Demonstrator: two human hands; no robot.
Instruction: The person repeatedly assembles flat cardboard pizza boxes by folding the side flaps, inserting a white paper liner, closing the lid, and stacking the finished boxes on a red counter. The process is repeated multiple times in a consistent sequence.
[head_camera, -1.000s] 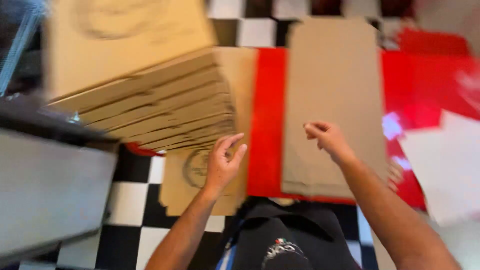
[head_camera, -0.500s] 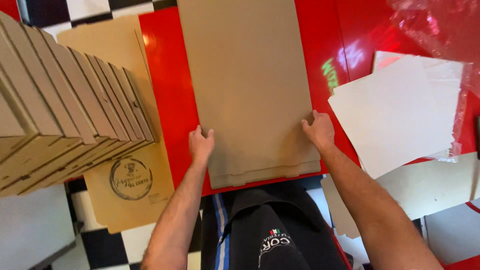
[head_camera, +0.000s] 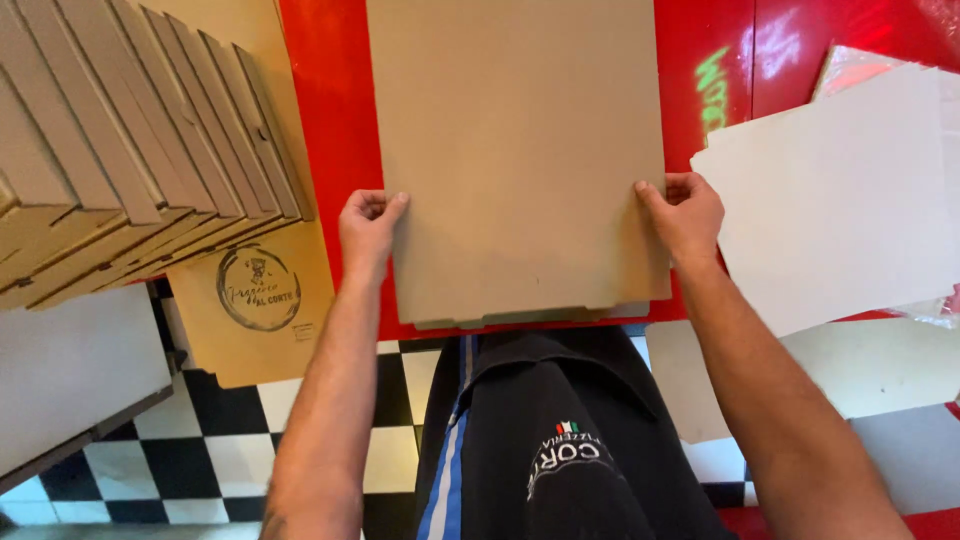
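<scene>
cardboard: flat brown cardboard sheets (head_camera: 515, 150), a small pile lying on the red table (head_camera: 340, 110) right in front of me, near edge at the table's lip
left hand: my left hand (head_camera: 366, 226) is pinched on the pile's left edge, fingers curled
right hand: my right hand (head_camera: 686, 213) is clamped on the right edge, same deal
left side: folded pizza boxes (head_camera: 130, 150), closed, stacked leaning, can't see inside; printed flat box (head_camera: 255, 300) under them
right side: white sheets (head_camera: 835, 195), fanned out
below: checkered floor (head_camera: 220, 450)
</scene>
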